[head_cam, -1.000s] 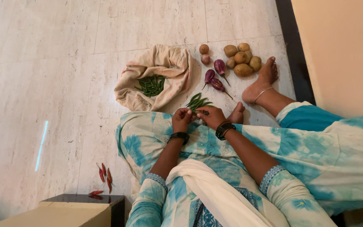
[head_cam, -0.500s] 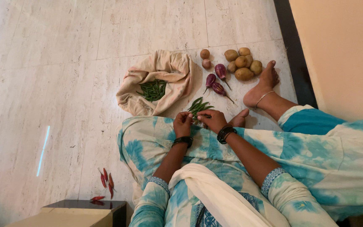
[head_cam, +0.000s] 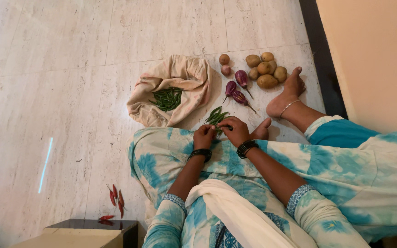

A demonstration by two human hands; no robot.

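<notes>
both hands, left hand and right hand, pinch one green chilli near the small pile; light, thin, snappable, probably best gripped by its stem.

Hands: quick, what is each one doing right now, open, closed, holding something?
Left hand: curled closed at the small pile of green chillies; what it pinches cannot be told.
Right hand: curled closed on the same pile; grip hidden.

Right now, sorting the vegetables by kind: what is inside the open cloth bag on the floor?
The cloth bag holds a pile of green chillies in its opening. Its folds cover whatever lies beneath or deeper inside.
</notes>
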